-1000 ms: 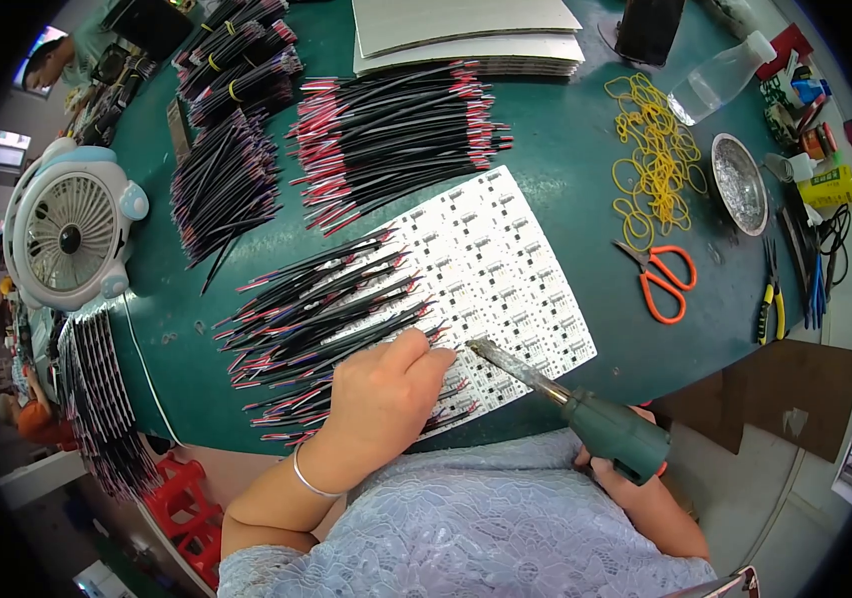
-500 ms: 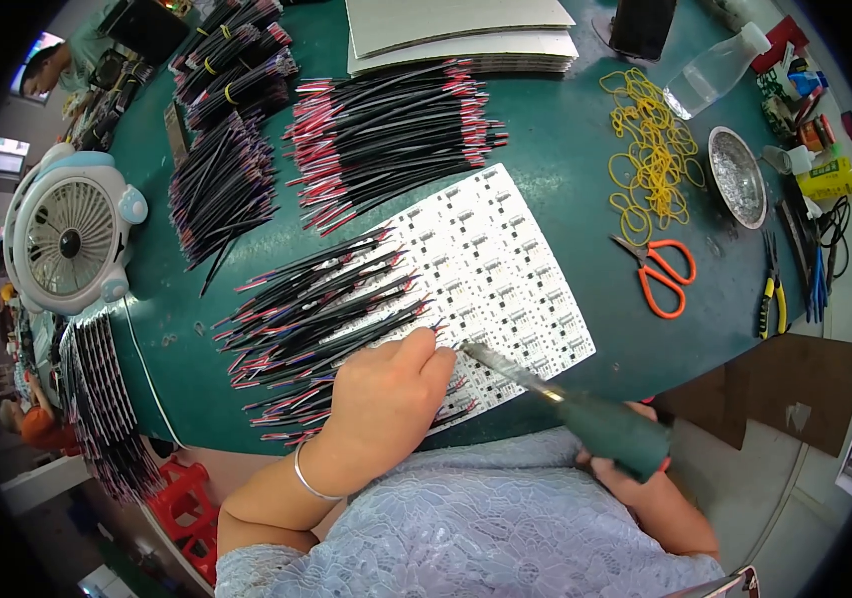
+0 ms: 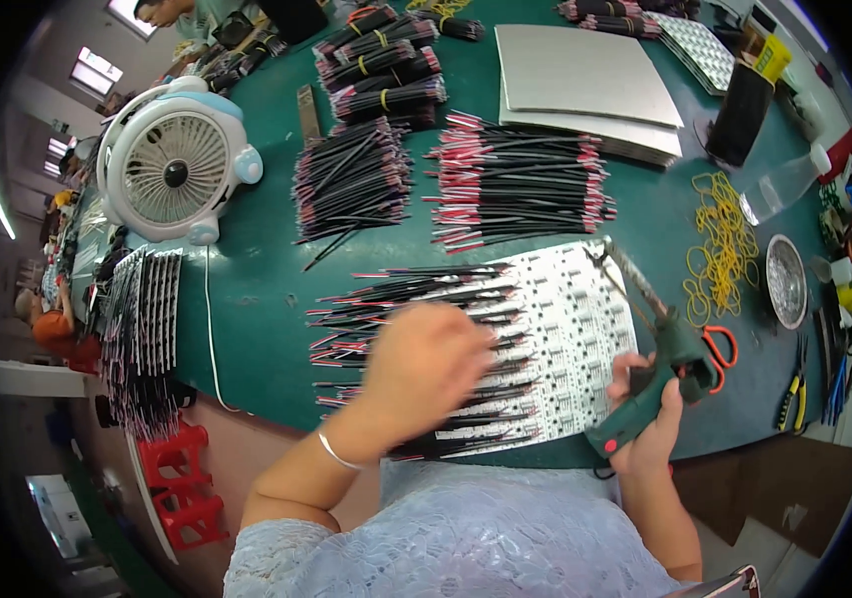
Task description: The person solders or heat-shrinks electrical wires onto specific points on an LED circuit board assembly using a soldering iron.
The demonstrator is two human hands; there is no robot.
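Observation:
My right hand (image 3: 652, 431) is wrapped round the handle of a dark green soldering gun (image 3: 678, 347). Its metal tip points away from me, above the far right corner of a white panel of small circuit boards (image 3: 585, 349). Rows of black, red and white wires (image 3: 416, 275) lie across the panel's left part, their ends stretching over the bench on the left. Over the middle of these wires is my left hand (image 3: 428, 361), with a bangle on the wrist. Its fingers are smeared by motion, so whether they hold a wire is hidden.
Past the panel lie a pile of red-ended black wires (image 3: 521, 184), another wire pile (image 3: 351, 179) and grey boards (image 3: 590, 80). A fan (image 3: 175, 174) stands left. Rubber bands (image 3: 720, 244), scissors (image 3: 723, 349), a metal bowl (image 3: 786, 281) and pliers (image 3: 795, 394) lie right.
The view has shifted left. The soldering gun has swung away from the wire ends near my left hand, its tip now pointing away from me. My left hand has moved back over the wires.

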